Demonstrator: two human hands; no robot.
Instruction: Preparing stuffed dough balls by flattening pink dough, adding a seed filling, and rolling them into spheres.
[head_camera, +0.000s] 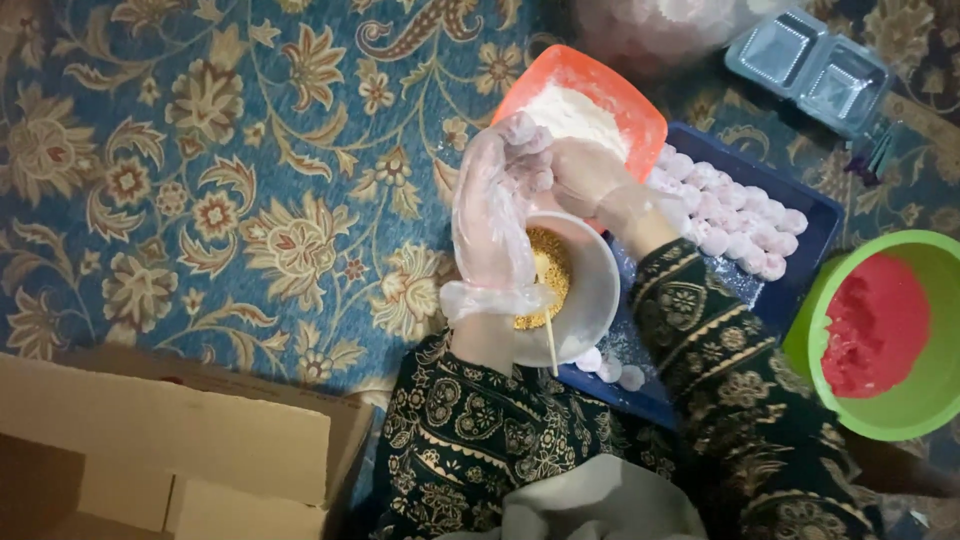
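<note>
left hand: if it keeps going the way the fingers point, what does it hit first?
The left hand points up-frame, fingertips already against the right hand. Beyond that, the orange tray of white flour is probably the first thing met, though the hand's height above it is unclear.

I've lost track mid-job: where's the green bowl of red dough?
In the head view, the green bowl sits at the far right edge on the carpet, just right of the blue tray of pink balls.
</note>
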